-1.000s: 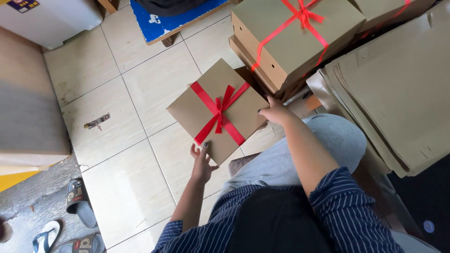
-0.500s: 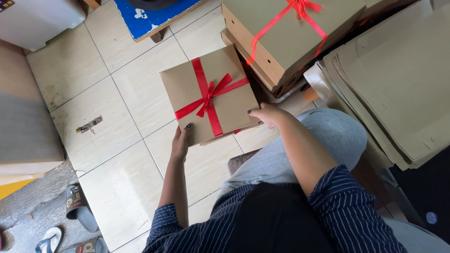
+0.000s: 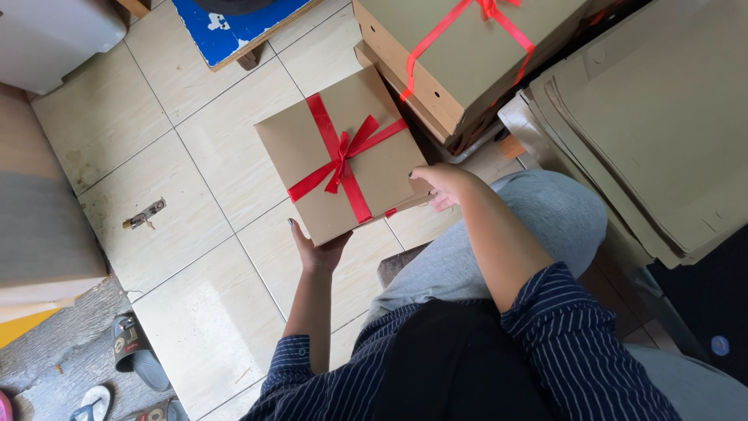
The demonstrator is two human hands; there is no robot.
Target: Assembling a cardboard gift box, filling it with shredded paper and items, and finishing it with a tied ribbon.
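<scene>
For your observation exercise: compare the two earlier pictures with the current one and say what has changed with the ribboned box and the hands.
The brown box with the red ribbon has been carried up and away from the body, toward the stack of ribboned boxes. The left hand still supports its near edge, the right hand its right side. Flat cardboard sheets stayed put.

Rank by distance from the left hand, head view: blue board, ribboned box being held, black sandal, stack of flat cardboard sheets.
From the left hand:
1. Ribboned box: held, touching the hand, just above it.
2. Black sandal: lower left, on the floor.
3. Blue board: top of the view, on the tiles.
4. Stack of flat cardboard sheets: far right.
</scene>
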